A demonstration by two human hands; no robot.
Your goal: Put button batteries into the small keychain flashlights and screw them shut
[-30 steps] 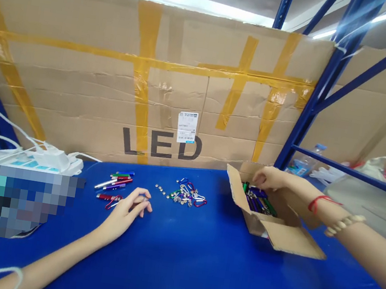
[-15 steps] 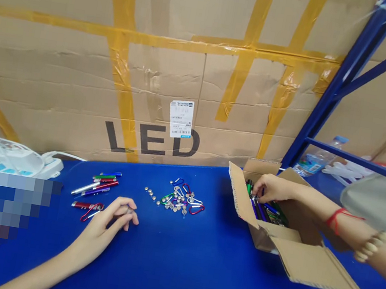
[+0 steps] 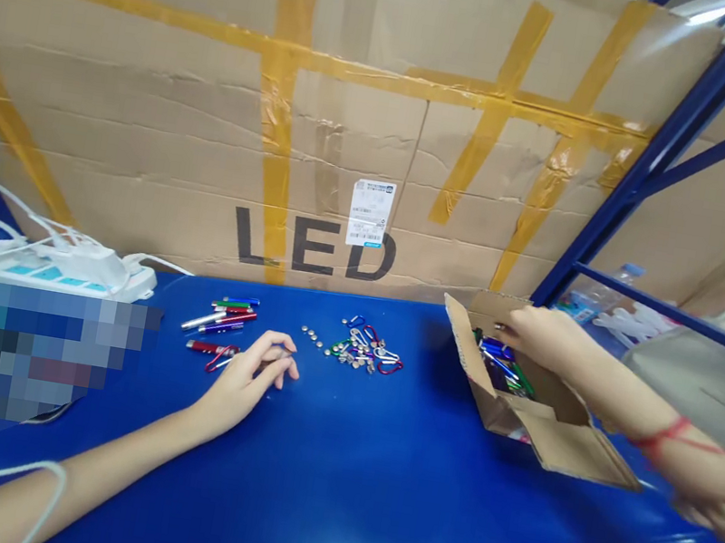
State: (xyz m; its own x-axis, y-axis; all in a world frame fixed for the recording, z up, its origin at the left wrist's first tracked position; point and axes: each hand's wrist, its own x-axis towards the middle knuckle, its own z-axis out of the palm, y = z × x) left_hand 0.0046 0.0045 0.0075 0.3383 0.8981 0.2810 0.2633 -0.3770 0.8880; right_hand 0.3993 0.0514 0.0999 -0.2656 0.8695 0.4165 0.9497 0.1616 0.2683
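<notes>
A storeroom: blue steel racking [image 3: 631, 181], taped cardboard sheets [image 3: 157, 92], a power strip [image 3: 70, 267].

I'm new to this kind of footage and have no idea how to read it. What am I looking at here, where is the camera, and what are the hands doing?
There is no machine here: a person works with two bare hands, and the single camera sits on their head, looking forward and down, so both arms reach in from the bottom of the picture. The left hand rests on a blue table, fingertips curled around something small that I cannot make out. Beside it lie a few small coloured flashlights, and further right a pile of carabiner clips with a row of small round metal pieces. The right hand reaches into an open cardboard box holding more coloured flashlights; whether it grips one is hidden. A white power strip sits at the left, and a big taped carton printed LED stands behind.
</notes>
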